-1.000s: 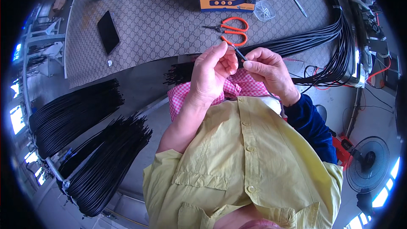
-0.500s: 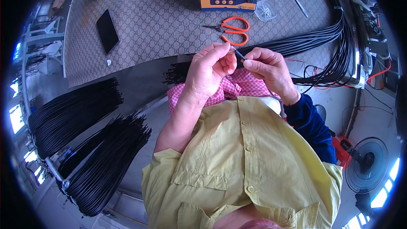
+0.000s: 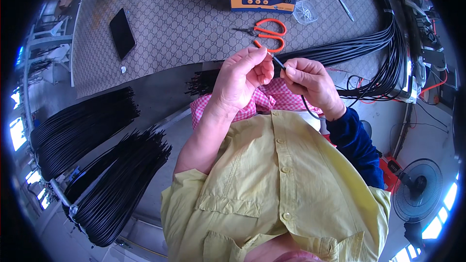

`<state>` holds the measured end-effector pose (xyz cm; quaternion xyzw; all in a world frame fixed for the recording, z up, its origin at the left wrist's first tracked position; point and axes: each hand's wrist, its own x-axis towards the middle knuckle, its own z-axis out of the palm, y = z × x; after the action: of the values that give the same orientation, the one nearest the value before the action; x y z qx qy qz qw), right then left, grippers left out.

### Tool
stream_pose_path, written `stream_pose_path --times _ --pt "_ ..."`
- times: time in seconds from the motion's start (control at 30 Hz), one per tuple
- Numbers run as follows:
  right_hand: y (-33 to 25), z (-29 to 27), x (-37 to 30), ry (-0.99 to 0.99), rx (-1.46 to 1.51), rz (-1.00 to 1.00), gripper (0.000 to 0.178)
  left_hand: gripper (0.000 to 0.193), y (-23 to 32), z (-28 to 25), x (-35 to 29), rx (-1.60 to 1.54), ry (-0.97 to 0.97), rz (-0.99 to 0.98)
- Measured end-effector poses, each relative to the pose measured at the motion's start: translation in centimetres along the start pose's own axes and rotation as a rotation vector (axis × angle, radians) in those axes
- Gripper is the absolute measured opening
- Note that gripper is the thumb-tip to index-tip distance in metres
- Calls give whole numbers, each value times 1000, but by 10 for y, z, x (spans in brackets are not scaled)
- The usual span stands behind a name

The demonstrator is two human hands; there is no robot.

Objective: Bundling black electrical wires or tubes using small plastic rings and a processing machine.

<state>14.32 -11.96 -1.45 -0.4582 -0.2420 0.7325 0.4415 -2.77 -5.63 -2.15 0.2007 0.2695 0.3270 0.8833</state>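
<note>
The yellow-green cotton shirt with a buttoned front fills the near view, and a pink-and-white checked cloth lies just past its hem. Above that cloth, the right hand, in a dark blue velvety sleeve, is nearly closed, thumb and forefinger pinching a thin, round black cable. The cable's end slants up and left toward the other hand; a length of it curves down below the right hand. The left hand is half curled, thumb and forefinger together at the cable's tip, remaining fingers loosely bent; whether it grips the tip is too small to tell.

Just past the fingertips, scissors with orange loop handles lie on the brown patterned tabletop. A thick bundle of black cables stretches to the right. Farther back stand a blue-and-orange box-shaped control unit and a clear plastic dish.
</note>
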Motion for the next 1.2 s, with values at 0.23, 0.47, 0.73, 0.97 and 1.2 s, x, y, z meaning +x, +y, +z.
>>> stream_pose_path --times 0.23,0.47,0.73,0.97,1.2 --pt "1 -8 3 -138 215 73 20 17 -1 0 -1 -111 -12 -72" --pt "3 -6 4 -106 274 87 18 17 -9 6 -6 -53 91 60" --pt "3 -5 4 -129 295 96 20 14 -7 7 -5 78 79 139" --pt "8 -5 5 -173 386 104 20 11 -20 15 -6 418 192 442" --pt "6 -2 4 -198 424 124 21 11 -24 17 -7 171 188 356"
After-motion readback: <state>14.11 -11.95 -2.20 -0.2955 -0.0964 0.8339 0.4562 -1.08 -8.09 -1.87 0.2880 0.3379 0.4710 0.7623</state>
